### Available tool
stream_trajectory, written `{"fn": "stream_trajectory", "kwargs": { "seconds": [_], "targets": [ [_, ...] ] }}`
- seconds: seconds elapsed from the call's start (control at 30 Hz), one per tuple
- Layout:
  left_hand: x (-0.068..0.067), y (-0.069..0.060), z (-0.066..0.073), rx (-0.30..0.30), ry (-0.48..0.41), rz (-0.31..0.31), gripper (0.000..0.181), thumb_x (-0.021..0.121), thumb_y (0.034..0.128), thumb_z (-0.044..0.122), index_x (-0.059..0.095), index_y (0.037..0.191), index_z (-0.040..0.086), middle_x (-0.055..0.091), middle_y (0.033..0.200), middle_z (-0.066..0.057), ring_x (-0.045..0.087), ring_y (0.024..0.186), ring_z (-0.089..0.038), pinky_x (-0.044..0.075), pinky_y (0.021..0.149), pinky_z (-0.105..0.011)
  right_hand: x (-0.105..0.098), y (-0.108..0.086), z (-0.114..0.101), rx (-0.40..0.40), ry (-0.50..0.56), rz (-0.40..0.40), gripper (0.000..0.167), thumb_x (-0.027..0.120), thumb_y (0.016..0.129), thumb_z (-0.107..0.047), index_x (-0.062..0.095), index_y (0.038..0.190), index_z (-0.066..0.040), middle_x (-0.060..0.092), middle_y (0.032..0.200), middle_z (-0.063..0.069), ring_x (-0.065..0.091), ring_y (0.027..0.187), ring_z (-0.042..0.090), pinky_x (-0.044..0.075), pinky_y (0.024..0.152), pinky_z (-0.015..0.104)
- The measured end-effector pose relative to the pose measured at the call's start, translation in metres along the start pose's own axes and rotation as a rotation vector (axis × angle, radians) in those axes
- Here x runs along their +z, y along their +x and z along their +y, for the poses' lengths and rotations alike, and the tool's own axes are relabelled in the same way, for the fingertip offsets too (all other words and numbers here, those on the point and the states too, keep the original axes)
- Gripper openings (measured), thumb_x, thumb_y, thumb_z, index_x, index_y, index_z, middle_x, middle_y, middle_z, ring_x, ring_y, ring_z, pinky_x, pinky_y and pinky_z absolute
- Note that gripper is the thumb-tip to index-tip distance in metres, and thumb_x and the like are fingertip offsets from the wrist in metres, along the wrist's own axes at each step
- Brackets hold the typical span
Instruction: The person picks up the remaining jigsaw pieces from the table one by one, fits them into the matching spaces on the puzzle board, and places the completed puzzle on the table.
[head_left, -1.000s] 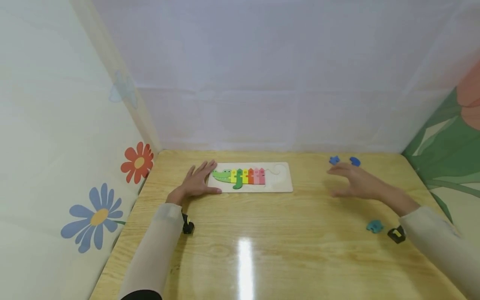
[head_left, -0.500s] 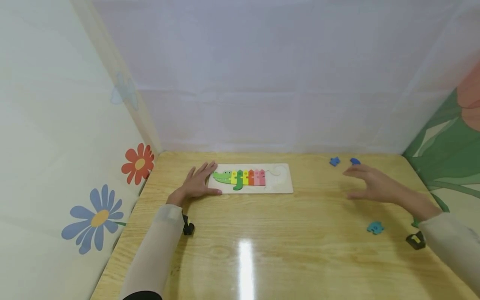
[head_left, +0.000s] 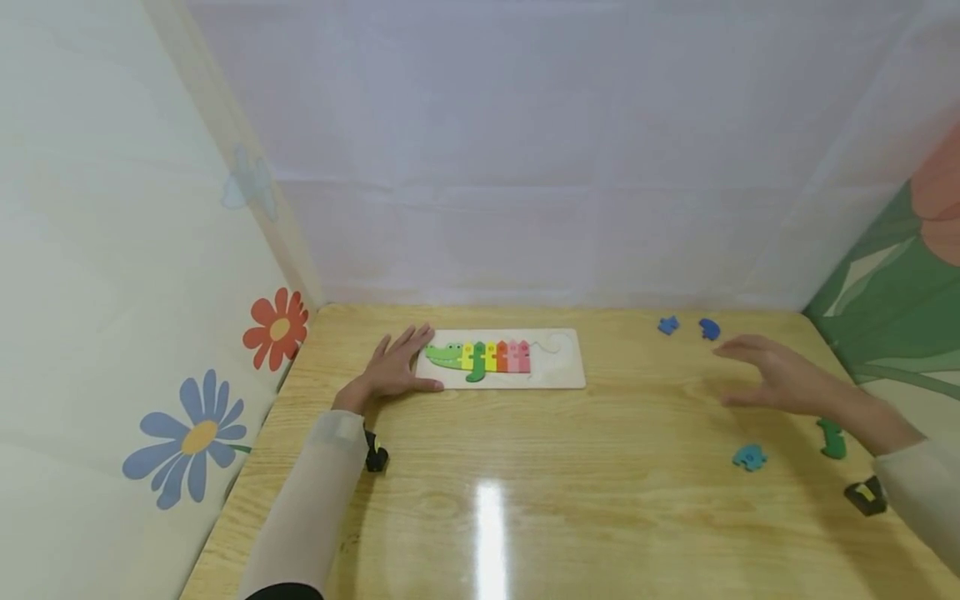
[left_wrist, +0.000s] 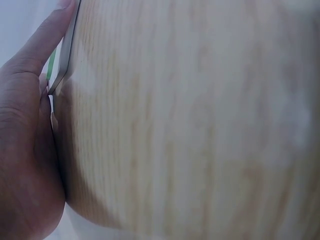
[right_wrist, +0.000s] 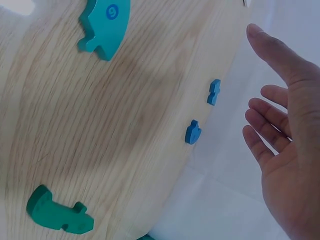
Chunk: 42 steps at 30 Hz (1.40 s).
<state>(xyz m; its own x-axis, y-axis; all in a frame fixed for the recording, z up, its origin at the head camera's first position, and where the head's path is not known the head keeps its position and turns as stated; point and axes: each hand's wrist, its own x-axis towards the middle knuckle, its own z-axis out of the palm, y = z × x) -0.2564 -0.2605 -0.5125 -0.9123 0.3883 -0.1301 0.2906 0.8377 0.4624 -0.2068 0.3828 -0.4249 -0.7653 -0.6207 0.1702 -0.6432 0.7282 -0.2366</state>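
My left hand [head_left: 390, 368] spans the left end of a pale wooden puzzle board [head_left: 561, 367]. Its straight thumb lies along the near edge and the fingers rest at the far corner. A crocodile puzzle [head_left: 444, 356] fills part of the board: green head, green leg piece, then yellow, orange and pink pieces. An outlined tail recess shows at the right. Over the right side of the table hovers my right hand [head_left: 791, 382], fingers apart and holding nothing. Around it lie a teal piece [head_left: 750, 457], a green piece [head_left: 831, 438] and two blue pieces, one star-like [head_left: 668, 325], one curved [head_left: 708, 329].
The wooden table [head_left: 600, 483] meets a white cloth backdrop [head_left: 480, 167] at its far edge. Flower-patterned cloth [head_left: 202, 437] closes in the left side, with a leaf print [head_left: 907, 275] on the right. Light glares on the tabletop near the front.
My right hand has moved to the right, with nothing in it. The green piece and the curved blue piece have come into fuller view. The left hand and board stay put.
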Motion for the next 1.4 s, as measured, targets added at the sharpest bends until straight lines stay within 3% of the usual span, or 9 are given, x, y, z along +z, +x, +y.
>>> {"fn": "stream_trajectory", "kwargs": {
  "seconds": [0.37,0.6,0.7,0.8,0.87,1.0,1.23,1.4],
  "targets": [
    [0.002,-0.001,0.002,0.006,-0.019,-0.003,0.116,0.079,0.0871,0.063,0.016,0.172,0.014,0.008,0.179,-0.006,0.001,0.165,-0.033,-0.009,0.128,-0.062,-0.007,-0.020,0.009,0.087,0.007,-0.040,0.081,0.098,0.074,-0.032,0.065,0.135,0.008,0.063,0.134,0.029,0.059,0.121,0.050,0.053,0.089,0.067],
    [0.003,0.000,0.001,0.006,-0.017,0.004,0.117,0.079,0.0865,0.064,0.016,0.171,0.013,0.009,0.179,-0.007,0.002,0.165,-0.033,-0.008,0.128,-0.063,-0.007,-0.032,0.020,0.038,-0.045,0.025,0.085,0.103,0.061,-0.031,0.069,0.128,0.008,0.068,0.126,0.029,0.063,0.113,0.050,0.054,0.084,0.065],
    [0.003,0.000,0.000,0.003,-0.008,0.007,0.117,0.079,0.0864,0.064,0.016,0.171,0.013,0.009,0.179,-0.007,0.002,0.165,-0.033,-0.008,0.128,-0.063,-0.009,-0.038,0.024,0.053,-0.033,0.022,0.086,0.103,0.061,-0.031,0.068,0.129,0.008,0.067,0.126,0.030,0.062,0.113,0.050,0.053,0.083,0.065],
    [0.003,-0.001,0.001,-0.001,-0.005,0.005,0.117,0.079,0.0864,0.063,0.016,0.172,0.014,0.009,0.179,-0.006,0.002,0.165,-0.033,-0.008,0.128,-0.062,-0.010,-0.043,0.027,0.088,-0.027,0.000,0.086,0.102,0.063,-0.032,0.068,0.131,0.008,0.067,0.128,0.030,0.061,0.116,0.049,0.051,0.085,0.059],
    [0.003,-0.001,0.001,-0.001,-0.006,0.002,0.117,0.079,0.0865,0.063,0.016,0.172,0.014,0.009,0.179,-0.006,0.002,0.165,-0.033,-0.008,0.128,-0.062,-0.011,-0.047,0.030,0.105,-0.029,-0.001,0.086,0.103,0.063,-0.033,0.068,0.131,0.006,0.067,0.128,0.029,0.060,0.116,0.047,0.051,0.087,0.049],
    [0.003,-0.002,0.002,-0.003,-0.019,-0.001,0.117,0.079,0.0862,0.063,0.016,0.172,0.014,0.009,0.179,-0.006,0.002,0.165,-0.033,-0.008,0.128,-0.063,-0.011,-0.055,0.037,0.100,-0.037,-0.001,0.089,0.103,0.060,-0.033,0.067,0.131,0.006,0.067,0.129,0.029,0.060,0.116,0.047,0.050,0.086,0.046],
    [0.001,-0.003,0.002,0.001,-0.018,0.007,0.118,0.079,0.0860,0.064,0.016,0.171,0.012,0.010,0.179,-0.009,0.003,0.165,-0.035,-0.007,0.127,-0.064,-0.010,-0.067,0.045,0.160,-0.041,-0.062,0.095,0.103,0.061,-0.035,0.062,0.134,0.011,0.061,0.134,0.037,0.057,0.118,0.056,0.051,0.086,0.067],
    [0.000,-0.002,0.002,0.001,-0.015,0.008,0.119,0.079,0.0851,0.065,0.017,0.171,0.012,0.009,0.179,-0.008,0.003,0.165,-0.035,-0.007,0.128,-0.063,-0.010,-0.074,0.047,0.160,-0.052,-0.058,0.099,0.103,0.059,-0.036,0.061,0.134,0.012,0.060,0.134,0.039,0.058,0.116,0.058,0.051,0.086,0.070]
  ]
}}
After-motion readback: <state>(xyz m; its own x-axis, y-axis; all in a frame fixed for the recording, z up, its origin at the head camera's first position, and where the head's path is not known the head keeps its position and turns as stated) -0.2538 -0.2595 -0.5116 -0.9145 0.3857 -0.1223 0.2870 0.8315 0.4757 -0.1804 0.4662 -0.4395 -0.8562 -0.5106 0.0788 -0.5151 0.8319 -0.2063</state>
